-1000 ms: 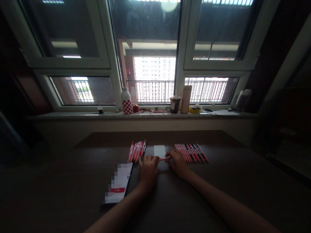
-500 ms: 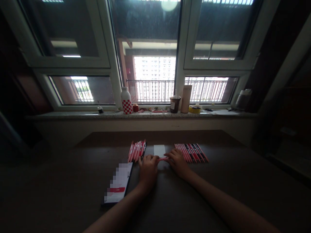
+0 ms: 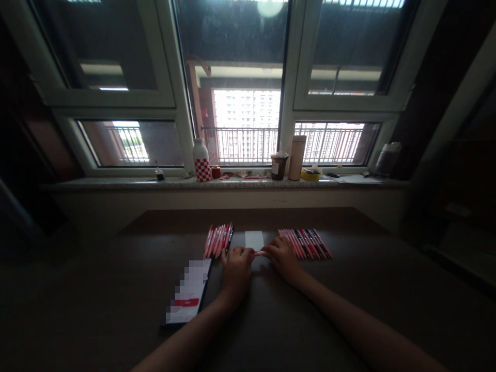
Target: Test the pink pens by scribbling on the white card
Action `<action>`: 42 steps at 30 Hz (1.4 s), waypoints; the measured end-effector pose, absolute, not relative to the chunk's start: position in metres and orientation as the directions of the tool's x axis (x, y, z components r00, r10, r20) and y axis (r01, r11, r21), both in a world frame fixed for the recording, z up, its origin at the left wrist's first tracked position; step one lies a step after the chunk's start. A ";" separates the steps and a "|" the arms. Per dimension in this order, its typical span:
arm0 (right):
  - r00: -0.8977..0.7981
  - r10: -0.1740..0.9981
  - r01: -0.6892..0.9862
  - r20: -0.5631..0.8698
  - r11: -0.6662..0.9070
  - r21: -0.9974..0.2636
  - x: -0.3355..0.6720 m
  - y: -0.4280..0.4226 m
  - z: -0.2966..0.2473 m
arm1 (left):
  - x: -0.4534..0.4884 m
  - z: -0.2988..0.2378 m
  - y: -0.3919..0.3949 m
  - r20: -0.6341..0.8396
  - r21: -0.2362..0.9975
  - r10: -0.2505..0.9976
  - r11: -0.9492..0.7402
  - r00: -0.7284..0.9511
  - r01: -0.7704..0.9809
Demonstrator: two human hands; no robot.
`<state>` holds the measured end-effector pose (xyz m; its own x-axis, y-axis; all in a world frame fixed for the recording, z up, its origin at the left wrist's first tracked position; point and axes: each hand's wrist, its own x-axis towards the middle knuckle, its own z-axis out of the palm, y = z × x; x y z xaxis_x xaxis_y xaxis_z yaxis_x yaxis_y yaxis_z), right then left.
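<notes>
Both my hands meet over the dark table, holding one pink pen (image 3: 259,253) between them. My left hand (image 3: 236,271) is closed around the pen's left end. The fingers of my right hand (image 3: 284,258) pinch its right end. A small white paper (image 3: 254,239) lies just beyond the pen. To the left of it lies a row of several pink pens (image 3: 218,240). A longer row of pink, red and dark pens (image 3: 306,243) lies to the right, beside my right hand.
A phone with a lit screen (image 3: 188,293) lies left of my left forearm. On the window sill (image 3: 116,183) stand a red-checked bottle (image 3: 202,161), a dark cup (image 3: 279,166), a tall tumbler (image 3: 296,157) and a tape roll (image 3: 310,175).
My hands have drawn slightly closer together along the pink pen, so less of it shows between them. Nothing else has moved.
</notes>
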<state>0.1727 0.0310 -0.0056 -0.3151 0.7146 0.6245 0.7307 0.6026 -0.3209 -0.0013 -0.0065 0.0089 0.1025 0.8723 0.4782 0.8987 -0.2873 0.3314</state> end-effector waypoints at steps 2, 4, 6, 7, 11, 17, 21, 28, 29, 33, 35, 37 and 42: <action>-0.313 0.712 0.734 0.628 0.601 -0.316 0.172 0.032 -0.007 | -0.001 0.009 -0.007 0.478 0.327 0.872 -0.291 0.108 0.899; -0.319 0.711 0.732 0.627 0.605 -0.314 0.172 0.032 -0.008 | -0.001 0.009 -0.007 0.481 0.324 0.870 -0.292 0.110 0.900; -0.323 0.712 0.725 0.624 0.610 -0.321 0.173 0.032 -0.008 | -0.001 0.009 -0.007 0.484 0.321 0.869 -0.289 0.107 0.902; -0.323 0.713 0.720 0.622 0.612 -0.327 0.173 0.032 -0.008 | -0.001 0.009 -0.007 0.483 0.320 0.869 -0.286 0.104 0.903; -0.323 0.723 0.719 0.610 0.607 -0.339 0.173 0.032 -0.006 | -0.001 0.010 -0.008 0.479 0.318 0.871 -0.284 0.105 0.905; -0.321 0.730 0.730 0.603 0.597 -0.334 0.171 0.030 -0.004 | -0.001 0.009 -0.007 0.472 0.331 0.876 -0.280 0.099 0.901; -0.336 0.723 0.735 0.603 0.602 -0.313 0.171 0.030 -0.004 | -0.001 0.007 -0.006 0.478 0.337 0.871 -0.297 0.109 0.893; -0.345 0.725 0.742 0.596 0.599 -0.300 0.171 0.031 -0.006 | -0.001 0.008 -0.007 0.488 0.317 0.867 -0.280 0.098 0.906; -0.340 0.729 0.740 0.594 0.597 -0.310 0.171 0.031 -0.006 | -0.001 0.009 -0.008 0.486 0.316 0.869 -0.277 0.097 0.907; -0.331 0.737 0.737 0.590 0.592 -0.326 0.171 0.030 -0.004 | -0.001 0.010 -0.008 0.477 0.319 0.873 -0.274 0.096 0.907; -0.332 0.736 0.744 0.590 0.589 -0.316 0.171 0.029 -0.003 | -0.001 0.010 -0.008 0.477 0.322 0.874 -0.279 0.099 0.905; -0.333 0.737 0.751 0.588 0.584 -0.308 0.171 0.029 -0.002 | -0.001 0.010 -0.008 0.480 0.327 0.871 -0.285 0.102 0.901; -0.336 0.738 0.758 0.585 0.580 -0.297 0.171 0.028 -0.002 | -0.002 0.009 -0.007 0.484 0.344 0.868 -0.302 0.107 0.889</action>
<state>0.1714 0.0283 -0.0021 -0.3362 0.7384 0.5845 0.7585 0.5802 -0.2968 -0.0022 -0.0070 0.0088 0.1075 0.8684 0.4840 0.8893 -0.3017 0.3438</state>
